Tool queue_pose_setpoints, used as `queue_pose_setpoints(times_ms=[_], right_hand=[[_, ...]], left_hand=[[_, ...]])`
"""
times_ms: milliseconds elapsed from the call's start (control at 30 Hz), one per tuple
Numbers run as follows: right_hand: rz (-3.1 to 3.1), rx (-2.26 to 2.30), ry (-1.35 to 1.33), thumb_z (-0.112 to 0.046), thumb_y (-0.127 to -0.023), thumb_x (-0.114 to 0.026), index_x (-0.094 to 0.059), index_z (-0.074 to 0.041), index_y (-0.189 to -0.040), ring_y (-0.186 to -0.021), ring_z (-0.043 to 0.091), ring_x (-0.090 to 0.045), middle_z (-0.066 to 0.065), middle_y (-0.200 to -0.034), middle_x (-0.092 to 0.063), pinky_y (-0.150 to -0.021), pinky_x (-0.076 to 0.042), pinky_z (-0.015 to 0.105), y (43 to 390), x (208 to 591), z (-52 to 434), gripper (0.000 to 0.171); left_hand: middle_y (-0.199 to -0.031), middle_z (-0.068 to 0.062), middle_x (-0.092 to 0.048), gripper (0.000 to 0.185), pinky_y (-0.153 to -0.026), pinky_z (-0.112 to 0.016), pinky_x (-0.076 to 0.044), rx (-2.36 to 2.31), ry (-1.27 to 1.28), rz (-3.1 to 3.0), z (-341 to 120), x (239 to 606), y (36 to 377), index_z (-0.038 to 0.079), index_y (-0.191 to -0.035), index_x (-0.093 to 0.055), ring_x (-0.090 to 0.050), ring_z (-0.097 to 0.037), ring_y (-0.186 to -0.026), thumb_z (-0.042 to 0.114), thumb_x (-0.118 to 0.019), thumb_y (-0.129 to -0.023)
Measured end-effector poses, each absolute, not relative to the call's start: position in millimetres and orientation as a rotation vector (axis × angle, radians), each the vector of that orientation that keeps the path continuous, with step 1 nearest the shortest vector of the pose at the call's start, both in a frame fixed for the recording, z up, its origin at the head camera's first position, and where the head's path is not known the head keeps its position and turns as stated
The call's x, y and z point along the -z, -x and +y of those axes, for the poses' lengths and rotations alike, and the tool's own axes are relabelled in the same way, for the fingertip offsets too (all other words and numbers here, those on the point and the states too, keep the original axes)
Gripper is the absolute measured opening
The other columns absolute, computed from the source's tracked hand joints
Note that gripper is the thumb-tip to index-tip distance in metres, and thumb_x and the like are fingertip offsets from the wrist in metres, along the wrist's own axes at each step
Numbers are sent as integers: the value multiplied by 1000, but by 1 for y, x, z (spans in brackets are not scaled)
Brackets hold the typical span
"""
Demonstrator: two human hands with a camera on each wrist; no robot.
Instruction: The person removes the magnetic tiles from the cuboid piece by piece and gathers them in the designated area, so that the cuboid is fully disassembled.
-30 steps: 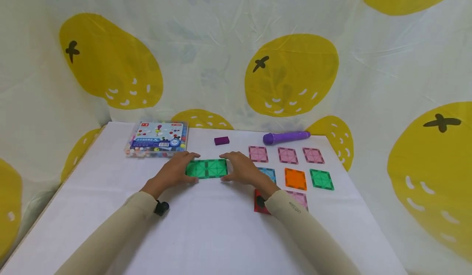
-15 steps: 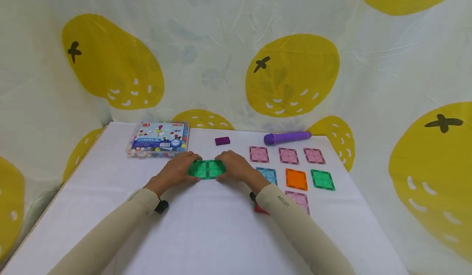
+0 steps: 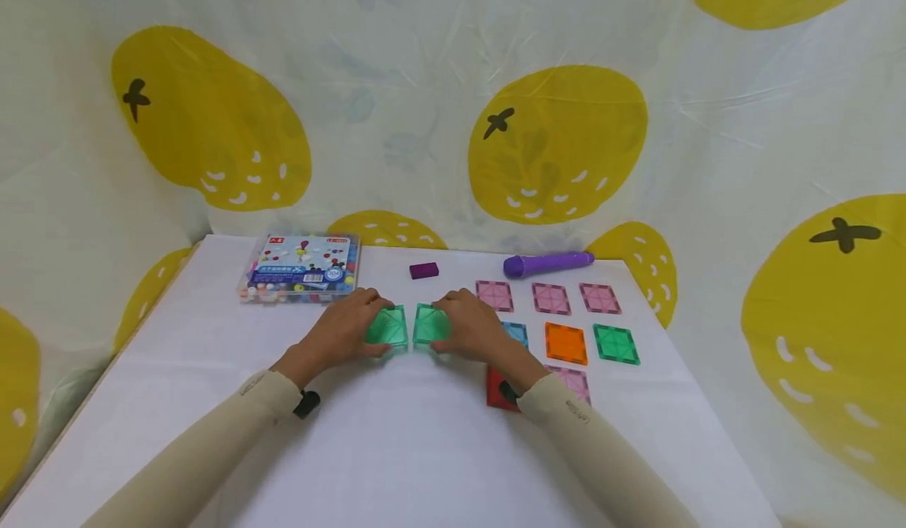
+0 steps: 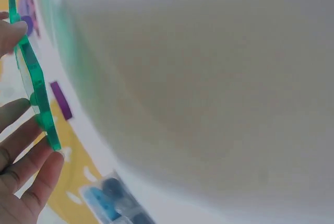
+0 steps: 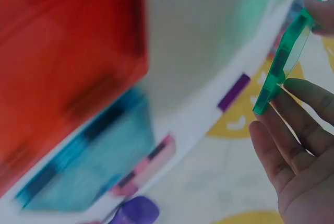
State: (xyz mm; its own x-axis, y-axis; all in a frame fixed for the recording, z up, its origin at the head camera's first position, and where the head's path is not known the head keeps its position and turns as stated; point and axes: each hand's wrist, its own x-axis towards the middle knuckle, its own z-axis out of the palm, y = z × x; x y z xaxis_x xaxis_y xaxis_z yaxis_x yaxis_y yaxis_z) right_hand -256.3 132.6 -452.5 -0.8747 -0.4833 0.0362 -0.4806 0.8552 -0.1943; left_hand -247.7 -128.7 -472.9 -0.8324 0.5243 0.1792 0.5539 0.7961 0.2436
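Note:
My left hand (image 3: 343, 327) pinches a translucent green square magnetic tile (image 3: 393, 326) between thumb and fingers, at mid-table in the head view. Facing it, my right hand (image 3: 476, 326) grips a second green magnetic tile (image 3: 425, 325) the same way. A narrow gap separates the tiles' inner edges. Seen edge-on in the left wrist view, the left tile (image 4: 37, 80) has fingertips along its far edge. In the right wrist view the right tile (image 5: 284, 54) also shows edge-on, with fingers against it. Both tiles appear raised off the table.
Pink tiles (image 3: 551, 299), an orange tile (image 3: 566, 343), a green tile (image 3: 616, 344), a partly covered blue tile (image 3: 517, 332) and a red tile (image 3: 498, 390) lie right. Behind are a purple block (image 3: 424, 271), a purple microphone-shaped object (image 3: 548, 264) and a plastic bead box (image 3: 300, 268).
The two green tiles stood edge to edge in both earlier frames; now they are apart. The hands first moved slightly closer together, and the right hand has since shifted rightward with its tile.

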Motion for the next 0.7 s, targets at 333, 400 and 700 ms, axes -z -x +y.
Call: queue_pose_setpoints(times_ms=[333,400,700], right_hand=[[3006,523,552,-42,-74,-87,-58,-30,-140,-128,21,-49,-1,-138,-56,-97,-55,47,209,431,228,74],[3005,545,512,-40,-74,-87,-57,-28,-141,-130,24,-49,1,-139,-55,-96,-55,50,198,429,252,74],[3026,446,267,-39,-72,-88,-61,-21,-137,-126,41,-50,15,-138,-57,-98,-48,64,160,436,357,72]], left_hand=[[-127,-2,-58,70,-96,-39,-55,495,993,-2856,-100,455,220,21,-134,-61,-54,-19,-117,50,-84,-75],[-128,-2,-58,71,-96,-39,-55,497,1011,-2878,-92,453,215,22,-135,-60,-54,-18,-117,51,-83,-75],[-135,-1,-56,71,-97,-39,-55,469,1091,-2960,-62,458,206,25,-137,-58,-52,-18,-122,53,-81,-77]])
